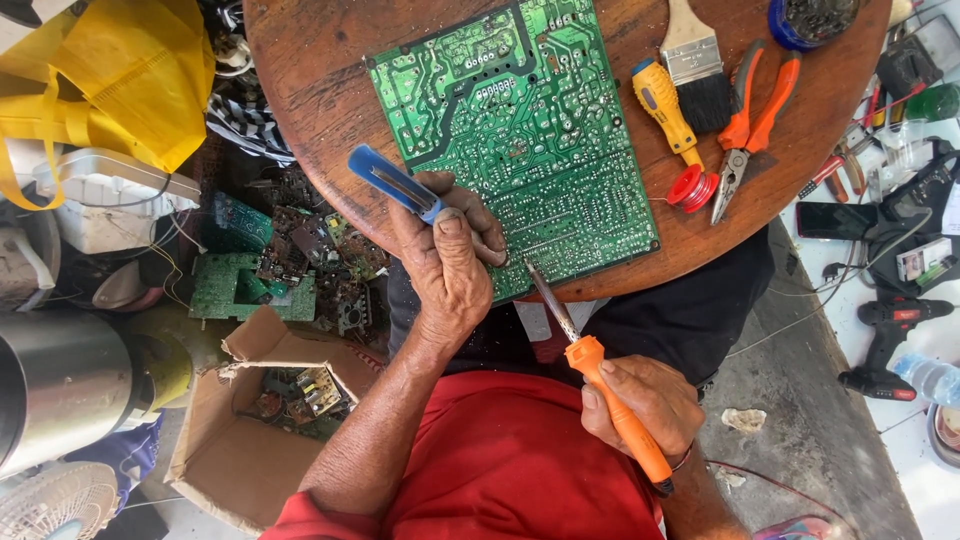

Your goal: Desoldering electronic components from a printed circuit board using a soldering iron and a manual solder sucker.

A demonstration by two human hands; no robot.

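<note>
Nearest the camera, the right hand [640, 405] has its fingers clenched around the orange plastic handle of a soldering iron [600, 385], whose metal shaft slants up so that its tip meets the near edge of the large green printed circuit board [520, 130]. Just beyond, the left hand [450, 260] rests at the near edge of the round dark wooden worktop [310, 110], its fingers grasping a blue-handled tool [395, 185] that angles up to the left; the fingertips press on the board's near corner. The board lies flat, solder side up, across the middle of the worktop.

Toward the worktop's right edge lie a small red spool [692, 187], a yellow-handled screwdriver [662, 103], orange-handled pliers [750, 120] and a flat paintbrush with black bristles [698, 65], side by side. At the far right edge sits a round blue-rimmed tin [810, 20].

Below the worktop on the left stand an open cardboard box [240, 440] of scrap boards and a yellow bag [110, 70].
</note>
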